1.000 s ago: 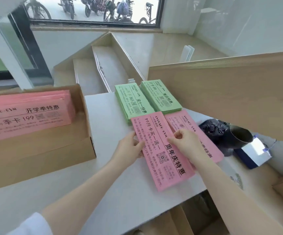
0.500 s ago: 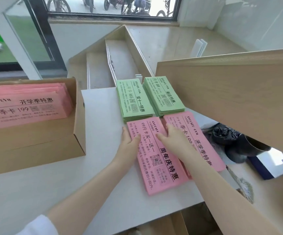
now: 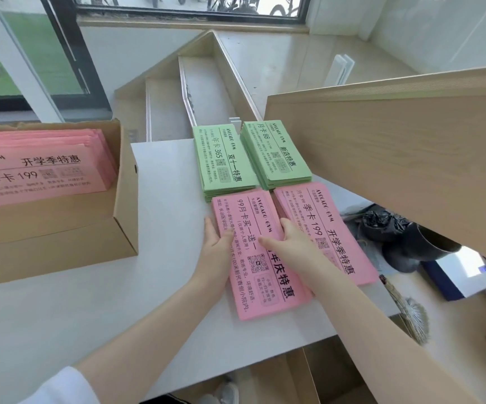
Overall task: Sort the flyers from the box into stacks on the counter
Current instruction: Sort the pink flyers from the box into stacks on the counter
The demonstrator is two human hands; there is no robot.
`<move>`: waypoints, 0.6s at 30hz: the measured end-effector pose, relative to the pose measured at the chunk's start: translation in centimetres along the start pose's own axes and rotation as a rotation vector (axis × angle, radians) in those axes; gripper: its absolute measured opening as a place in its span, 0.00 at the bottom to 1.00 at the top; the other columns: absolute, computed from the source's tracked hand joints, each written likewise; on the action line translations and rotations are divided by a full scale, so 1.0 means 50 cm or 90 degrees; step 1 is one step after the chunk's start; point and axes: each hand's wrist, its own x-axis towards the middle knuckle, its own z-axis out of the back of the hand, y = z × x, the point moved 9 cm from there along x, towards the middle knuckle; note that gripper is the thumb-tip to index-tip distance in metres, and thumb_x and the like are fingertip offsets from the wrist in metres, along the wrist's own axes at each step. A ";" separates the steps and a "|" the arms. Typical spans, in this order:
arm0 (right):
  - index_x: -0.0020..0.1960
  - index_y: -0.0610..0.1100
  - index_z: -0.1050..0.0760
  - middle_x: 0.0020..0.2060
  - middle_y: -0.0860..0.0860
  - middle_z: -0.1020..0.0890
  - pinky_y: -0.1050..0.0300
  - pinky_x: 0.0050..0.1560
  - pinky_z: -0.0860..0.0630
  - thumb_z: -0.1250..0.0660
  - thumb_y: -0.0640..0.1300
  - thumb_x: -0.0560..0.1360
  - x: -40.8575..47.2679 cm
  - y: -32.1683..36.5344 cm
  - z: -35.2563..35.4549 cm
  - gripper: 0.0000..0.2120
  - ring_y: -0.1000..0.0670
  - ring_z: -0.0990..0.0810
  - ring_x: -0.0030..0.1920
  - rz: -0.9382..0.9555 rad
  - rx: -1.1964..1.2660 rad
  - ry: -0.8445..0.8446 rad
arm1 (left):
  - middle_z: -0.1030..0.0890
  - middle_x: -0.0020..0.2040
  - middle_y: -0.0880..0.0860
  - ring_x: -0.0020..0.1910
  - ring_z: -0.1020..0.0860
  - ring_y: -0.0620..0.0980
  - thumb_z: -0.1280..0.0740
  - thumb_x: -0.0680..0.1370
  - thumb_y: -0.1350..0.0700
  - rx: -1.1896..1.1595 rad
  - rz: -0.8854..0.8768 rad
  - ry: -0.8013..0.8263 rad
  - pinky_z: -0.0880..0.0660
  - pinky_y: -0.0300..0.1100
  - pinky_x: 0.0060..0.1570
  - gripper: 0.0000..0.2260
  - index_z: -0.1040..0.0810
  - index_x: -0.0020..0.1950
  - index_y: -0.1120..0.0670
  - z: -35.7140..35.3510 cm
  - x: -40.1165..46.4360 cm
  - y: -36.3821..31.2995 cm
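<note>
White counter (image 3: 160,287) carries four flyer stacks in a two-by-two block: far left green stack (image 3: 221,161), far right green stack (image 3: 276,154), near left pink stack (image 3: 257,258), near right pink stack (image 3: 332,231). The two green stacks lie just beside each other; each pink stack touches the near end of the green stack behind it. Left hand (image 3: 215,246) lies flat along the left long edge of the near left pink stack, fingers straight and pressed to that edge, grasping nothing. Right hand (image 3: 294,243) rests on top of the same stack at its right edge, fingers extended and relaxed over the paper, thumb pointing left across the sheet; no pinch visible. Open cardboard box (image 3: 125,182) stands at the left of the counter, well apart from the stacks, with more pink flyers (image 3: 38,167) lying inside it. Wooden panel (image 3: 396,158) rises at right, just beside the far right green stack
</note>
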 end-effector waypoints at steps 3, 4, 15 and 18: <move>0.56 0.51 0.32 0.51 0.56 0.21 0.53 0.51 0.23 0.34 0.43 0.74 -0.015 -0.021 -0.001 0.13 0.54 0.21 0.50 -0.014 0.004 -0.022 | 0.26 0.65 0.49 0.56 0.21 0.49 0.45 0.82 0.59 -0.007 -0.005 0.040 0.20 0.46 0.49 0.22 0.46 0.74 0.46 -0.018 -0.036 0.009; 0.57 0.50 0.31 0.51 0.54 0.20 0.54 0.48 0.22 0.34 0.41 0.74 -0.013 -0.024 -0.002 0.13 0.54 0.21 0.49 -0.020 0.012 -0.026 | 0.27 0.67 0.49 0.57 0.22 0.50 0.45 0.82 0.59 -0.009 0.000 0.037 0.21 0.49 0.51 0.25 0.49 0.75 0.44 -0.018 -0.036 0.016; 0.64 0.47 0.34 0.58 0.56 0.24 0.53 0.54 0.24 0.33 0.46 0.74 -0.035 0.007 -0.003 0.21 0.52 0.22 0.55 -0.031 -0.039 0.020 | 0.51 0.77 0.45 0.75 0.46 0.48 0.42 0.80 0.57 0.209 -0.042 -0.023 0.43 0.51 0.72 0.33 0.62 0.75 0.45 0.005 -0.024 -0.009; 0.71 0.45 0.37 0.64 0.52 0.26 0.57 0.59 0.29 0.35 0.48 0.76 -0.041 0.047 0.083 0.25 0.51 0.27 0.63 0.041 -0.098 -0.060 | 0.61 0.76 0.44 0.74 0.61 0.40 0.41 0.80 0.58 0.440 -0.221 -0.059 0.59 0.40 0.72 0.32 0.60 0.76 0.53 -0.018 -0.032 -0.089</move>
